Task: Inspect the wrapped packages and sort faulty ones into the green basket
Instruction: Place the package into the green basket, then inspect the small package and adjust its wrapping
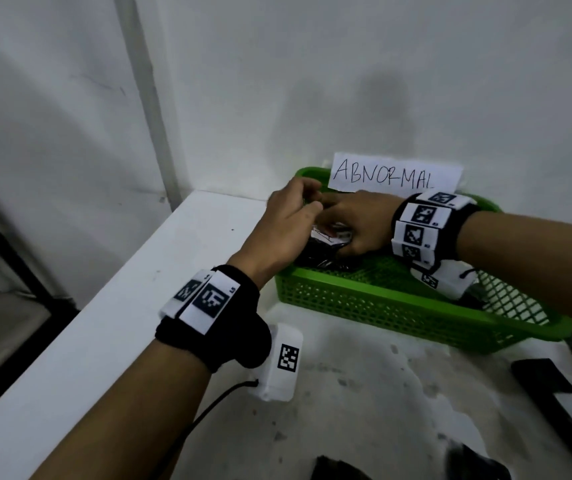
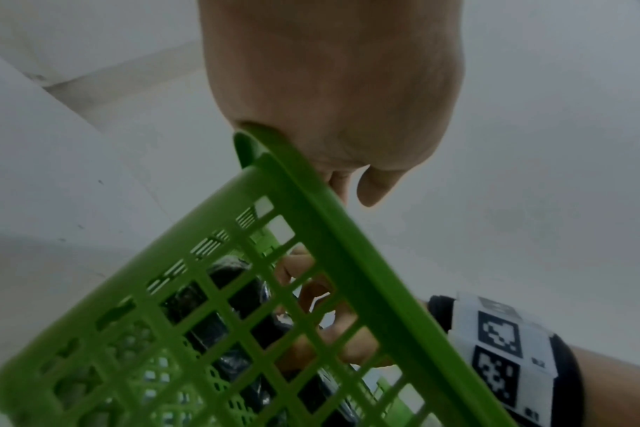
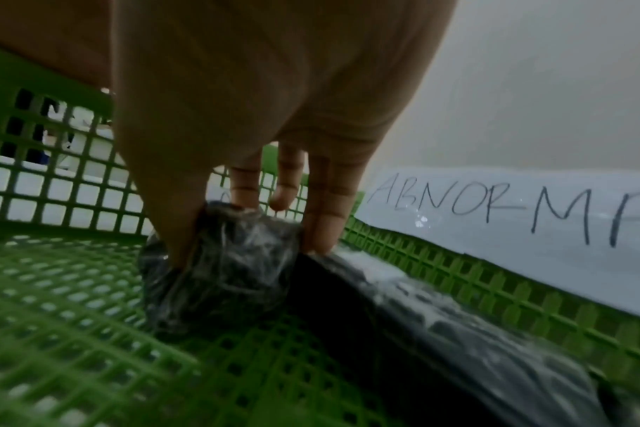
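Observation:
The green mesh basket (image 1: 381, 299) stands on the white table against the wall, with a paper sign (image 1: 395, 176) reading ABNORMAL on its back edge. My right hand (image 1: 338, 225) reaches into the basket's left end and grips a black package in clear wrap (image 1: 315, 252). In the right wrist view thumb and fingers (image 3: 322, 219) pinch the package's end (image 3: 230, 274) just above the basket floor (image 3: 73, 289). My left hand (image 1: 312, 202) hovers over the left rim (image 2: 347, 260), fingers loosely curled, nothing seen in them. Through the mesh the package (image 2: 209, 326) shows below.
A long dark wrapped shape (image 3: 457, 332) lies along the basket's back wall under the sign (image 3: 512, 219); I cannot tell whether it is a separate package. A flat black item with a white label (image 1: 561, 403) lies at the table's right. The table's left edge (image 1: 111, 292) drops off.

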